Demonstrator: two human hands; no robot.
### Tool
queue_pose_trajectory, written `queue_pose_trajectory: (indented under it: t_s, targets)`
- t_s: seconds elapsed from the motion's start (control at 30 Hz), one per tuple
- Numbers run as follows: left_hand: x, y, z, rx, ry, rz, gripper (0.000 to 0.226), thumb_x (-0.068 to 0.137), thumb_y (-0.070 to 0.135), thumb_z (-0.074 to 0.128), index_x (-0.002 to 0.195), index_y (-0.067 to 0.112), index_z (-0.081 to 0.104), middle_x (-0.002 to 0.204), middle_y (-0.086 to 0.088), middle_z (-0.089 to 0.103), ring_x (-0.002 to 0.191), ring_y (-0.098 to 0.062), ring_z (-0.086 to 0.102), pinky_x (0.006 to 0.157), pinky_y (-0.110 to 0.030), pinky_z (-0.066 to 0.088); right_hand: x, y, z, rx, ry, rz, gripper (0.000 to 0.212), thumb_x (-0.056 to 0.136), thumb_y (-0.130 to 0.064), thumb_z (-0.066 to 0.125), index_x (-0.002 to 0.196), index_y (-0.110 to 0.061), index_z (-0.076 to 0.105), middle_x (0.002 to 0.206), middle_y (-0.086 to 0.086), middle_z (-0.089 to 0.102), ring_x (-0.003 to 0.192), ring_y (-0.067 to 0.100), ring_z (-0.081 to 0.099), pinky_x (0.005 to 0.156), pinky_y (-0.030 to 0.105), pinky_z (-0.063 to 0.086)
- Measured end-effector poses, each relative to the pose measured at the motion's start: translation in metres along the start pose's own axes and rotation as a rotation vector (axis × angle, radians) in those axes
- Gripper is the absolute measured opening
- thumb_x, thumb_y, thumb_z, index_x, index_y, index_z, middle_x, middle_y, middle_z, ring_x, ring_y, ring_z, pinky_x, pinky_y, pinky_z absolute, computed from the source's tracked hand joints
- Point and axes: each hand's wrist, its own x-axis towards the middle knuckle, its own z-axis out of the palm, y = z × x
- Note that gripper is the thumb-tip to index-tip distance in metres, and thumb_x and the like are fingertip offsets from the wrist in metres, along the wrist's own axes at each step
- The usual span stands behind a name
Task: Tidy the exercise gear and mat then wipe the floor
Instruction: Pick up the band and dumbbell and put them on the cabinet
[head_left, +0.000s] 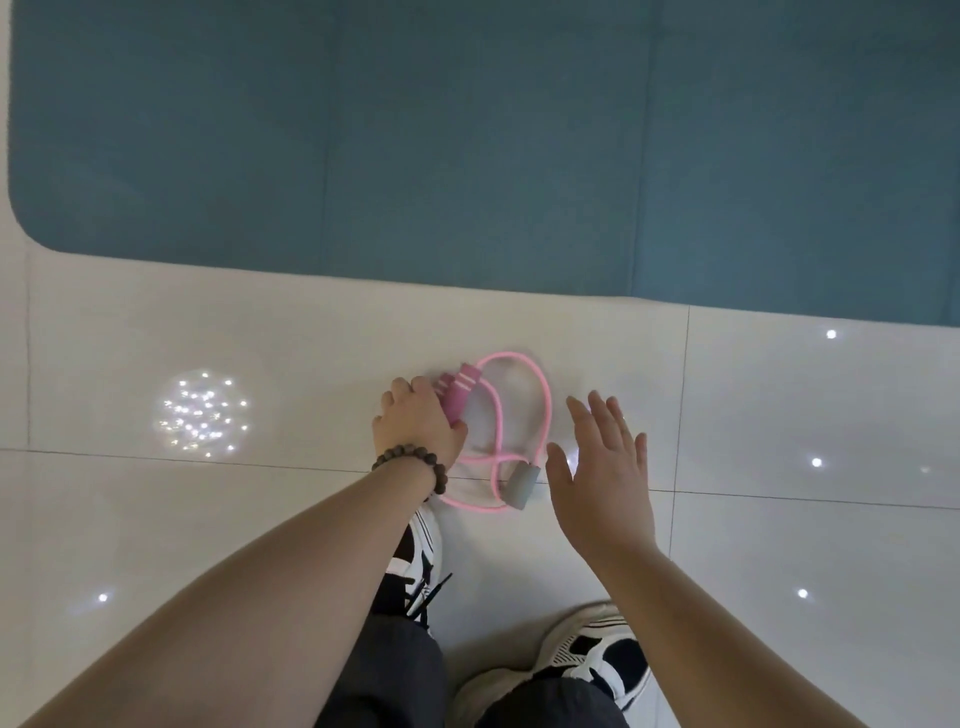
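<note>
A pink skipping rope (540, 395) lies looped on the glossy white tile floor (208, 519), just in front of my feet. My left hand (421, 426) grips its two pink handles (460, 392) side by side at the left of the loops. A grey weight (521, 483) on the cord rests at the near end of the loops. My right hand (602, 467) hovers to the right of the rope, fingers straight and spread, holding nothing. The teal exercise mat (467, 130) lies flat beyond the rope, filling the top of the view.
My two black-and-white trainers (597, 654) stand on the tiles below the rope. A wooden bead bracelet (415, 462) circles my left wrist. Ceiling lights reflect as bright dots on the floor.
</note>
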Motion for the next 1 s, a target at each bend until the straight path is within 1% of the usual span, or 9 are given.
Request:
queue_pose_trajectory:
  t_s: [0.1, 0.17, 0.23, 0.33, 0.43, 0.5, 0.67, 0.77, 1.0]
  targets:
    - [-0.013, 0.01, -0.015, -0.077, 0.018, 0.04, 0.043, 0.082, 0.026, 0.062, 0.115, 0.005, 0.044, 0.116, -0.012, 0.045, 0.104, -0.031, 0.049, 0.075, -0.039, 0.044, -0.009, 0.003, -0.008, 0.018, 0.027, 0.023, 0.052, 0.1, -0.03, 0.038, 0.149, -0.021, 0.023, 0.16, -0.002, 0.011, 0.147, 0.012, -0.004, 0.12, 0.04, -0.002]
    - [-0.028, 0.018, -0.032, -0.087, 0.034, 0.096, 0.039, 0.082, 0.025, 0.061, 0.111, 0.007, 0.042, 0.111, -0.009, 0.047, 0.089, -0.028, 0.051, 0.065, -0.036, 0.04, -0.018, 0.001, -0.021, 0.027, 0.045, 0.03, 0.052, 0.1, -0.029, 0.038, 0.15, -0.021, 0.023, 0.16, -0.002, 0.011, 0.147, 0.012, -0.003, 0.12, 0.041, -0.002]
    - [-0.046, 0.029, -0.053, -0.058, 0.04, 0.158, 0.04, 0.082, 0.029, 0.063, 0.109, 0.01, 0.04, 0.104, -0.005, 0.05, 0.077, -0.023, 0.048, 0.061, -0.034, 0.038, -0.029, -0.003, -0.04, 0.024, 0.066, 0.035, 0.052, 0.1, -0.029, 0.037, 0.15, -0.022, 0.022, 0.16, -0.002, 0.011, 0.147, 0.013, -0.003, 0.12, 0.041, -0.002]
    - [-0.073, 0.049, -0.093, -0.012, 0.075, 0.26, 0.044, 0.083, 0.037, 0.065, 0.109, 0.012, 0.039, 0.101, -0.002, 0.053, 0.082, -0.024, 0.054, 0.061, -0.033, 0.039, -0.05, -0.014, -0.076, 0.043, 0.121, 0.055, 0.052, 0.1, -0.03, 0.036, 0.15, -0.021, 0.022, 0.16, -0.001, 0.012, 0.147, 0.014, -0.002, 0.12, 0.042, -0.001]
    - [-0.102, 0.079, -0.145, 0.018, 0.137, 0.35, 0.04, 0.084, 0.032, 0.06, 0.111, 0.012, 0.04, 0.106, -0.005, 0.055, 0.093, -0.026, 0.056, 0.063, -0.033, 0.039, -0.075, -0.029, -0.122, 0.067, 0.178, 0.08, 0.053, 0.1, -0.03, 0.036, 0.15, -0.02, 0.022, 0.16, -0.001, 0.011, 0.147, 0.014, -0.002, 0.12, 0.042, 0.0]
    - [-0.127, 0.1, -0.186, 0.024, 0.161, 0.407, 0.042, 0.084, 0.035, 0.062, 0.112, 0.012, 0.04, 0.108, -0.006, 0.055, 0.096, -0.027, 0.057, 0.065, -0.034, 0.041, -0.097, -0.038, -0.156, 0.075, 0.223, 0.092, 0.053, 0.1, -0.029, 0.038, 0.149, -0.019, 0.023, 0.16, 0.001, 0.012, 0.148, 0.015, -0.001, 0.12, 0.043, 0.001]
    - [-0.209, 0.156, -0.296, 0.033, 0.194, 0.554, 0.041, 0.081, 0.028, 0.063, 0.11, 0.011, 0.041, 0.11, -0.007, 0.053, 0.095, -0.029, 0.054, 0.064, -0.034, 0.036, -0.171, -0.06, -0.256, 0.102, 0.339, 0.14, 0.053, 0.099, -0.028, 0.039, 0.149, -0.016, 0.026, 0.159, 0.004, 0.015, 0.148, 0.019, 0.002, 0.119, 0.045, 0.002]
    - [-0.27, 0.18, -0.354, 0.054, 0.223, 0.638, 0.045, 0.08, 0.035, 0.067, 0.109, 0.011, 0.041, 0.109, -0.007, 0.054, 0.095, -0.029, 0.055, 0.064, -0.034, 0.039, -0.227, -0.068, -0.314, 0.125, 0.412, 0.2, 0.053, 0.099, -0.028, 0.04, 0.148, -0.015, 0.027, 0.159, 0.005, 0.016, 0.148, 0.02, 0.004, 0.119, 0.046, 0.002]
    - [-0.401, 0.222, -0.444, 0.072, 0.247, 0.829, 0.047, 0.078, 0.03, 0.07, 0.11, 0.009, 0.043, 0.107, -0.009, 0.053, 0.091, -0.032, 0.055, 0.063, -0.037, 0.042, -0.371, -0.072, -0.404, 0.167, 0.602, 0.362, 0.053, 0.099, -0.029, 0.041, 0.148, -0.015, 0.028, 0.158, 0.008, 0.019, 0.147, 0.024, 0.007, 0.119, 0.047, 0.004]
